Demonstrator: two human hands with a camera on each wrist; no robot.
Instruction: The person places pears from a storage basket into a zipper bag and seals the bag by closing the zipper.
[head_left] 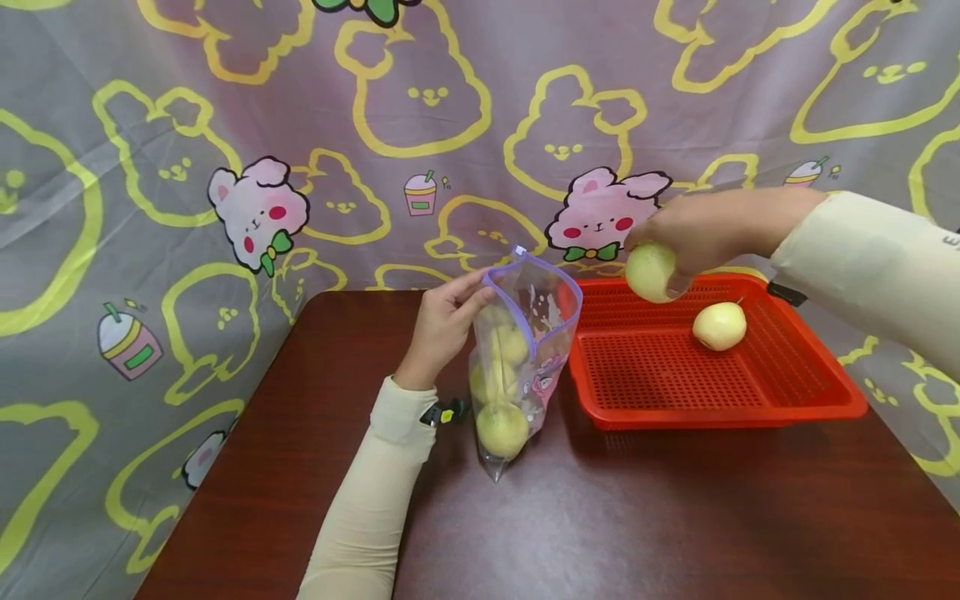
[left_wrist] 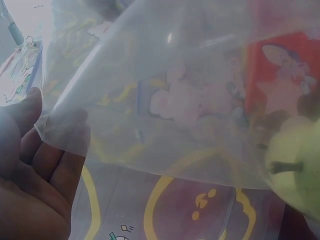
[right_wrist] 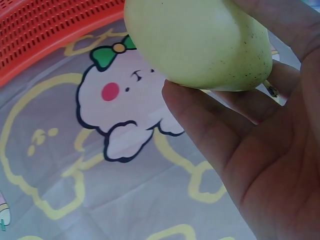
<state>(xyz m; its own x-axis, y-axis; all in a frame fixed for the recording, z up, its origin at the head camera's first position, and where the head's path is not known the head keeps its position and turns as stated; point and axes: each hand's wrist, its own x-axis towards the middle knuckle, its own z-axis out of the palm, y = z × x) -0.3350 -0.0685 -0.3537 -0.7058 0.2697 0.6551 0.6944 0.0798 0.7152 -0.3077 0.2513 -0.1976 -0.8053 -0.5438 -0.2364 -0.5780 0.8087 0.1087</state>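
Note:
In the head view my left hand (head_left: pixel 442 325) pinches the rim of a clear zip bag (head_left: pixel 551 350) with a purple edge and a white slider. Its mouth gapes, and several yellow-green pears (head_left: pixel 502 429) lie inside. The left wrist view has the thumb and fingers of that hand (left_wrist: pixel 45 165) at the film's edge, with one pear's stem (left_wrist: pixel 287 167) showing at the right. My right hand (head_left: pixel 697 237) grips another pear (head_left: pixel 651 271) above the red basket; the right wrist view shows this pear (right_wrist: pixel 200 45) between thumb and fingers, its stem toward the palm.
A red plastic basket (head_left: pixel 720 412) with perforated walls stands right of the bag, with one pear (head_left: pixel 720 326) in it. The dark brown table (head_left: pixel 637 517) carries both. A patterned curtain (head_left: pixel 465 100) hangs behind the table.

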